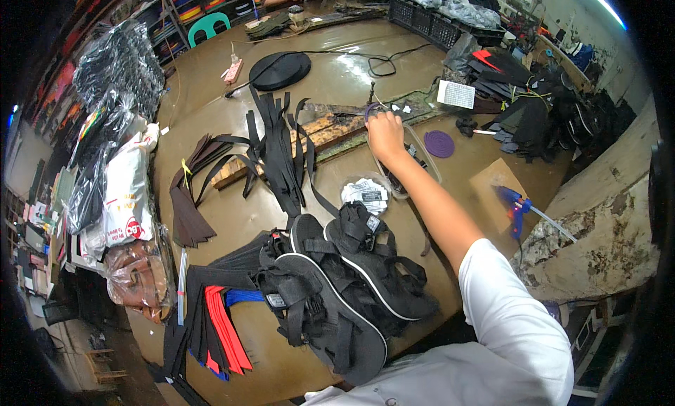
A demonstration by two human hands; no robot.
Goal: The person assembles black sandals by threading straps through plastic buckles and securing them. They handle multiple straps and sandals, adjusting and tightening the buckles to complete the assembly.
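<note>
My right hand (386, 134) reaches across the table, its fingers closed at a curved piece of purple strap (370, 109); most of the grip is hidden behind the hand. Under my wrist lies a clear plastic tub (436, 168) with small dark parts. A flat purple coil (439, 144) rests to the right of it. Beyond the fingers, a scarred wooden board (330, 128) crosses the table with a thin upright metal tool (371, 92) near it. Closer to me, black strappy sandals (330, 293) are piled beside a round tub of white labels (365, 195). My left hand is out of sight.
Black straps (274, 146), brown strips (193, 195) and red strips (226, 329) lie on the left. A black webbing roll (281, 70) sits farther back. Right of my arm is a blue glue gun (519, 208) on cardboard (492, 184). Plastic-wrapped goods (116, 75) line the left edge.
</note>
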